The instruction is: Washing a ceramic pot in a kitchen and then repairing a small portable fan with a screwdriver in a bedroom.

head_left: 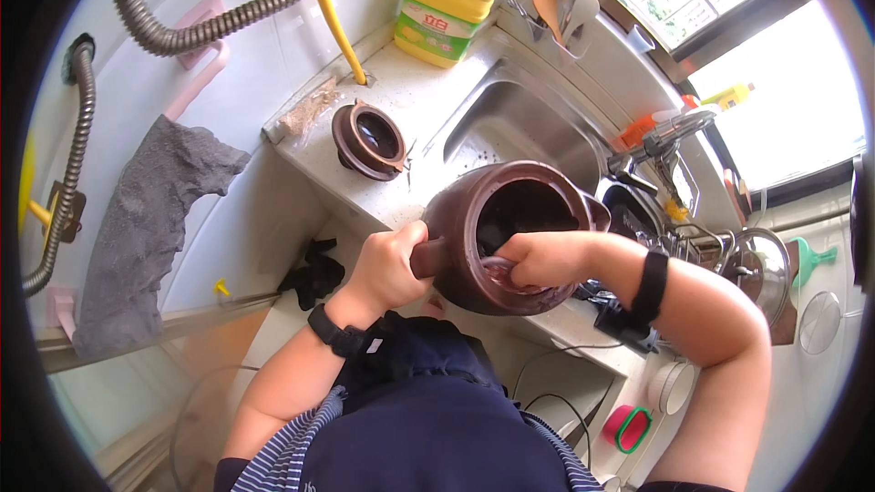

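A dark brown ceramic pot [538,172] is tilted in front of me at the counter's edge, its round mouth facing up toward me. My left hand [390,264] is wrapped round the pot's stubby side handle [436,260]. Inside the mouth, near the lower rim, my right hand [547,260] is curled with its fingertips down against the inner wall. Something glossy shows by those fingers, but I cannot make out what it is. Left of the pot, a brown ceramic lid [401,162] lies on the white countertop [314,157].
Behind the pot is a steel sink [510,118] with a faucet [670,132]. A yellow detergent jug [437,14] and a utensil holder [556,36] stand beyond. To the right are a dish rack and a glass pot lid [761,264]. A grey cloth [150,219] hangs at left.
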Tool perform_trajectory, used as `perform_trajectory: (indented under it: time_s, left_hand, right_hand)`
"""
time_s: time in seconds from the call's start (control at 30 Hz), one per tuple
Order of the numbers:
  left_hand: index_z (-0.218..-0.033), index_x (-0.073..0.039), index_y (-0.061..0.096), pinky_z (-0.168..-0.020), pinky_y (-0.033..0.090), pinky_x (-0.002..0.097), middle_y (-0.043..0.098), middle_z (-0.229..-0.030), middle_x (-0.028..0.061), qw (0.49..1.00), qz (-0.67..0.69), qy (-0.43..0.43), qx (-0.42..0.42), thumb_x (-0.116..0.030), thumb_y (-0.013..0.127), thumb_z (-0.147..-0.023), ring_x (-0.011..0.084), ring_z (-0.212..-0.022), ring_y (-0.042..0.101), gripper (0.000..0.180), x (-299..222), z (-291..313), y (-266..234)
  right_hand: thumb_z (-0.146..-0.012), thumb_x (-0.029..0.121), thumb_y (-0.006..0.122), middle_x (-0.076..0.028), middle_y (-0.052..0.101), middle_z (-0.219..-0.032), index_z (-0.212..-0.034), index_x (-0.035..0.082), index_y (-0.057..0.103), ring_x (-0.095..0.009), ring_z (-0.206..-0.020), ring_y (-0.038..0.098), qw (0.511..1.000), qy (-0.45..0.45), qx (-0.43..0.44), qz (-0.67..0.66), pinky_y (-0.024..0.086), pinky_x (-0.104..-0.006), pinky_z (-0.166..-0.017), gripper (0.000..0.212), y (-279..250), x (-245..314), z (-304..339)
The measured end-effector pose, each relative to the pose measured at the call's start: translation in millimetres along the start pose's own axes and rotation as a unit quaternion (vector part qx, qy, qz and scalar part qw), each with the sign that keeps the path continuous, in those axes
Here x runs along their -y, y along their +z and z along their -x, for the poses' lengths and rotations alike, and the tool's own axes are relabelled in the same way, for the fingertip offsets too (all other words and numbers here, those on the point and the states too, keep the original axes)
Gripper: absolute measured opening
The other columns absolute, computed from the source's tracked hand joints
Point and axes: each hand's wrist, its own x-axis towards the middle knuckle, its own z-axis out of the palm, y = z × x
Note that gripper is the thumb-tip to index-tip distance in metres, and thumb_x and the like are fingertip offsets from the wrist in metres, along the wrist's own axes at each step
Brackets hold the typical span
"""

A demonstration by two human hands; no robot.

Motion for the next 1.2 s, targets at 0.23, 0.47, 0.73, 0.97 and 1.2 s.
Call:
perform_trajectory:
  time_s: [0.23,0.47,0.73,0.97,1.2]
  left_hand:
    - [-0.074,-0.005,0.049,-0.053,0.046,0.0381,0.055,-0.061,0.0153,1.0,0.007,0.0,-0.021,-0.011,0.07,-0.059,0.0346,-0.059,0.058,0.026,-4.5,4.6,2.3]
    - [-0.072,-0.006,0.048,-0.052,0.045,0.0383,0.054,-0.059,0.0151,0.999,0.029,-0.045,-0.008,-0.011,0.07,-0.057,0.0344,-0.058,0.057,0.027,-12.8,17.8,2.0]
    - [-0.072,-0.006,0.047,-0.051,0.044,0.0401,0.054,-0.058,0.0147,0.999,0.036,-0.02,-0.005,-0.009,0.067,-0.059,0.0348,-0.057,0.056,0.024,-13.3,17.4,1.2]
    - [-0.073,-0.007,0.047,-0.051,0.044,0.0413,0.053,-0.057,0.0146,0.999,0.048,-0.013,0.014,-0.01,0.067,-0.061,0.0355,-0.057,0.056,0.023,-8.9,17.1,-3.5]
    - [-0.07,-0.004,0.048,-0.051,0.046,0.0364,0.055,-0.059,0.016,0.998,0.053,0.017,0.029,-0.012,0.073,-0.054,0.0344,-0.058,0.058,0.031,-4.3,16.1,-4.4]
  right_hand:
    - [-0.081,-0.009,0.044,-0.015,0.059,-0.093,-0.097,-0.004,0.054,-0.024,-0.083,0.06,0.627,-0.222,-0.274,-0.694,0.049,-0.0376,-0.083,0.019,27.6,-3.8,-20.7]
    - [-0.078,-0.003,0.052,-0.011,0.061,-0.093,-0.102,0.003,0.055,-0.023,-0.088,0.06,0.876,-0.087,-0.454,-0.136,0.05,-0.0335,-0.075,0.025,28.0,-19.4,4.6]
    - [-0.073,0.013,0.061,-0.015,0.061,-0.095,-0.099,0.005,0.057,-0.028,-0.083,0.06,0.946,-0.1,-0.102,0.29,0.049,-0.036,-0.071,0.028,24.9,20.4,-40.4]
    - [-0.086,-0.001,0.044,-0.01,0.058,-0.097,-0.105,0.001,0.052,-0.022,-0.086,0.059,0.756,-0.1,-0.208,-0.612,0.051,-0.0355,-0.08,0.02,34.6,5.2,-37.2]
    - [-0.084,-0.005,0.044,-0.01,0.055,-0.102,-0.101,0.001,0.05,-0.024,-0.093,0.056,0.552,-0.219,-0.378,-0.71,0.048,-0.0392,-0.086,0.02,40.1,-1.8,-28.5]
